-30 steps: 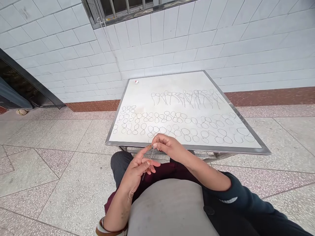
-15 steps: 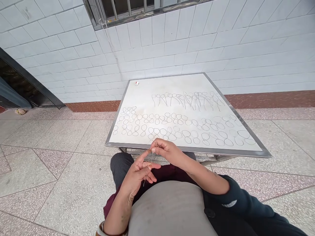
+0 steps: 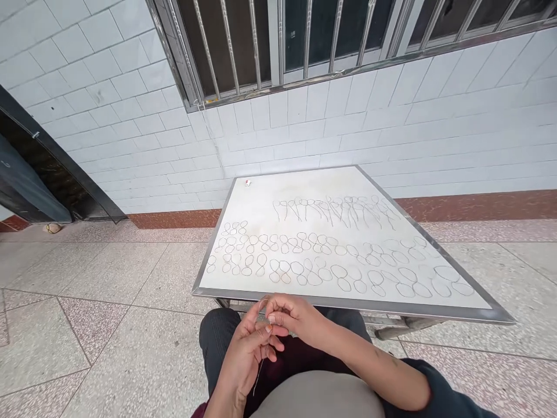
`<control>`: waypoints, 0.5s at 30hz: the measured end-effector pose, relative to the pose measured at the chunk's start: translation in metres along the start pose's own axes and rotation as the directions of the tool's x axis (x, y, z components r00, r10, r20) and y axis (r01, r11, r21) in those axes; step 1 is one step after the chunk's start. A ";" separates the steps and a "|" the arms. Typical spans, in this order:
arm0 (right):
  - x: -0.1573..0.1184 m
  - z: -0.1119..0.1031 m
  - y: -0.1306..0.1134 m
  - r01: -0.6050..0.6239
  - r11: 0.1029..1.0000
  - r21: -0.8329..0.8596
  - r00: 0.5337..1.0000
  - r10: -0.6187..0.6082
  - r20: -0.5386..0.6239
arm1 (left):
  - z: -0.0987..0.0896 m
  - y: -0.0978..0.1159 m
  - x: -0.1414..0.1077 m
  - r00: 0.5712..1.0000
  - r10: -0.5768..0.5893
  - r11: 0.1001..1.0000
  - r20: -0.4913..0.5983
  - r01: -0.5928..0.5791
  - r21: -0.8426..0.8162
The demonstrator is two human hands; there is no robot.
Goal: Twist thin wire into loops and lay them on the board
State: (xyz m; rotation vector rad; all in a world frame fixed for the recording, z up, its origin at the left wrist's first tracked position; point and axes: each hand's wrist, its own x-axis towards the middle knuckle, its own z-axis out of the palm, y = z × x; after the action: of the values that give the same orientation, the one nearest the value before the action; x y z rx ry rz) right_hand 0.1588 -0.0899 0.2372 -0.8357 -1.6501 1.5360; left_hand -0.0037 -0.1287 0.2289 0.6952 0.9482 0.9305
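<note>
In front of my body, low over my lap, my left hand [image 3: 248,353] and my right hand [image 3: 291,316] meet at the table's near edge. A thin wire [image 3: 257,380] is pinched under my left thumb, and its loose end hangs below the palm. Its upper part curves round the tip of my left index finger. My right thumb and fingers are closed on the wire beside that fingertip; the exact grip is partly hidden. Beyond my hands, the white table [image 3: 261,194] carries rows of wires bent into figure-eight loops [image 3: 339,277].
Farther back on the table lie looped wires with long tails [image 3: 335,212], and a small white-and-red object [image 3: 248,183] sits at the far left corner. A tiled wall [image 3: 278,130] with a barred window [image 3: 278,46] stands behind. My knees are under the near edge.
My view has tilted up, so the table and hands sit lower. The wire, straight between my hands before, now bends round my left index fingertip, and my hands are closer together.
</note>
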 end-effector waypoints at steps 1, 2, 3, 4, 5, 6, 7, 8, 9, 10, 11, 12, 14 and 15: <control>0.001 0.001 0.000 0.002 1.000 0.006 1.000 -0.002 0.003 | -0.002 -0.001 0.001 1.000 -0.001 1.000 0.005 0.001 -0.017; 0.001 0.001 0.001 0.007 1.000 0.007 1.000 -0.007 0.007 | -0.004 -0.002 0.001 1.000 -0.003 0.999 0.009 0.003 -0.032; 0.002 0.002 0.001 0.014 1.000 -0.002 1.000 -0.014 0.009 | -0.005 -0.003 0.002 1.000 -0.003 0.999 0.009 0.004 -0.042; 0.002 0.002 0.002 0.019 1.000 -0.020 1.000 -0.019 0.010 | -0.007 -0.003 0.003 1.000 -0.002 0.999 0.008 0.002 -0.047; 0.003 0.003 0.002 0.022 0.999 -0.043 1.000 -0.021 0.010 | -0.008 -0.004 0.003 1.000 0.000 0.999 0.009 0.000 -0.047; 0.003 0.003 0.003 0.024 0.997 -0.070 1.000 -0.023 0.009 | -0.009 -0.004 0.003 1.000 0.002 0.999 0.012 -0.002 -0.046; 0.003 0.004 0.003 0.023 0.995 -0.096 1.000 -0.022 0.005 | -0.009 -0.005 0.003 1.000 0.002 0.999 0.013 -0.001 -0.042; 0.002 0.005 0.004 0.019 0.993 -0.115 1.000 -0.019 0.001 | -0.009 -0.005 0.003 1.000 0.001 0.999 0.010 -0.001 -0.039; 0.002 0.006 0.004 0.013 0.992 -0.127 1.000 -0.014 -0.004 | -0.009 -0.005 0.003 1.000 0.001 0.999 0.001 0.000 -0.036; 0.001 0.007 0.004 0.007 0.991 -0.130 1.000 -0.009 -0.011 | -0.009 -0.006 0.004 1.000 -0.002 0.999 -0.010 0.002 -0.034; 0.001 0.008 0.004 -0.003 0.992 -0.125 1.000 0.000 -0.019 | -0.009 -0.007 0.004 1.000 -0.006 1.000 -0.025 0.006 -0.031; 0.000 0.009 0.004 -0.017 0.993 -0.113 1.000 0.014 -0.027 | -0.009 -0.008 0.005 0.999 -0.012 1.000 -0.036 0.011 -0.026; -0.001 0.011 0.004 -0.046 0.996 -0.081 0.998 0.043 -0.040 | -0.011 -0.012 0.007 0.999 -0.008 1.000 -0.053 0.007 -0.014; 0.000 0.011 0.005 -0.059 0.995 -0.075 0.997 0.055 -0.048 | -0.012 -0.015 0.009 0.998 0.001 1.000 -0.059 -0.001 -0.008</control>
State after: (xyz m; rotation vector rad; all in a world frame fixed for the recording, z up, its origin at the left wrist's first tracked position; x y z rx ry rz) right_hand 0.1491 -0.0958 0.2320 -0.9592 -1.6732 1.4891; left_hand -0.0067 -0.1257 0.2079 0.6646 0.9958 0.9593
